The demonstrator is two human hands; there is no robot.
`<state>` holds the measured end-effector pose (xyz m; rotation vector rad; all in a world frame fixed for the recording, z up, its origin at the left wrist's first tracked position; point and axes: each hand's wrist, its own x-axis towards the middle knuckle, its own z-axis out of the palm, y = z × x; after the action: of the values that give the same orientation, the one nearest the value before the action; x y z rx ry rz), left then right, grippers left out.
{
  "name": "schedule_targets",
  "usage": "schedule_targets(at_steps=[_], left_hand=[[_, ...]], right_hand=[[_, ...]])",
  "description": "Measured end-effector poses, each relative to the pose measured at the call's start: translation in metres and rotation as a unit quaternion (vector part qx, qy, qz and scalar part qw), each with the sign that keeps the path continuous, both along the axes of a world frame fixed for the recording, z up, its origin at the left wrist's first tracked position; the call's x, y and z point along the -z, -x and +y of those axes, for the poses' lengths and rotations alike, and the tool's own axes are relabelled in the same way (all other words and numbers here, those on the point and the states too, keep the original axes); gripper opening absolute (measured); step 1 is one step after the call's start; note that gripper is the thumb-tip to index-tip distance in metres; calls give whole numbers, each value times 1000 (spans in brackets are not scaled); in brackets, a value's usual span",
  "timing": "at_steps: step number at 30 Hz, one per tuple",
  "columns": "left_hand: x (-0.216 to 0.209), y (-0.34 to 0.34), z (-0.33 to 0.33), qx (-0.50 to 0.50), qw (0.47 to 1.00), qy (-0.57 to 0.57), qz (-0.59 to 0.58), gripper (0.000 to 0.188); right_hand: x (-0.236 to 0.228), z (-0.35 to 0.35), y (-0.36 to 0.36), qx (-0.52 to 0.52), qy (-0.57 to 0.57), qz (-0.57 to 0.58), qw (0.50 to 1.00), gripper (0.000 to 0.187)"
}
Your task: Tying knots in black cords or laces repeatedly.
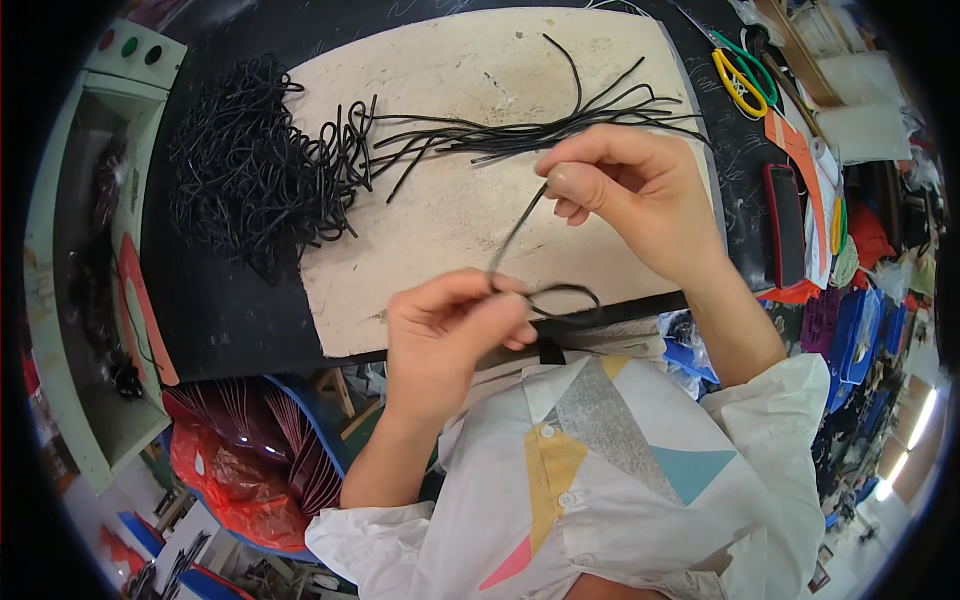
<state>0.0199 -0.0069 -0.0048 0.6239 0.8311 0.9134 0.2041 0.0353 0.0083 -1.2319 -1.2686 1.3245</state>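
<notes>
Between my two hands runs a thin black cord [518, 228], held above the near part of a pale board [440, 235]. My right hand [640, 195] pinches its upper end between thumb and forefinger. Lower and to the left, my left hand [455, 335] is closed on the same cord, and a small loop of it sticks out to the right of those fingertips. Beyond my hands, a loose bundle of straight black cords [520, 135] lies across the board. A large tangled heap of black cord [255, 165] sits at the board's left.
At the far right of the black table [220, 320] lie scissors with yellow and green handles [740, 85] and a dark red-cased phone [783, 225]. A metal machine frame [60, 250] stands at the left. Below the table's left edge is a red plastic bag [240, 490].
</notes>
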Motion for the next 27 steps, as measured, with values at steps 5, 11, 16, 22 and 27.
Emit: schedule_targets(at_steps=[5, 11, 16, 22, 27], left_hand=[[10, -12, 8, -167, 985, -8, -42, 9], [18, -11, 5, -60, 955, -220, 192, 8], [10, -6, 4, 32, 997, -66, 22, 8], [1, -6, 7, 3, 993, -89, 83, 12], [4, 3, 8, 50, 979, -140, 142, 16]], right_hand=[[26, -39, 5, 23, -422, -378, 824, 17], [7, -38, 14, 16, -376, -361, 853, 21], [2, -33, 8, -62, 63, 3, 996, 14], [2, -42, 10, -19, 65, 73, 995, 10], [-9, -38, 6, -87, 154, 67, 982, 12]])
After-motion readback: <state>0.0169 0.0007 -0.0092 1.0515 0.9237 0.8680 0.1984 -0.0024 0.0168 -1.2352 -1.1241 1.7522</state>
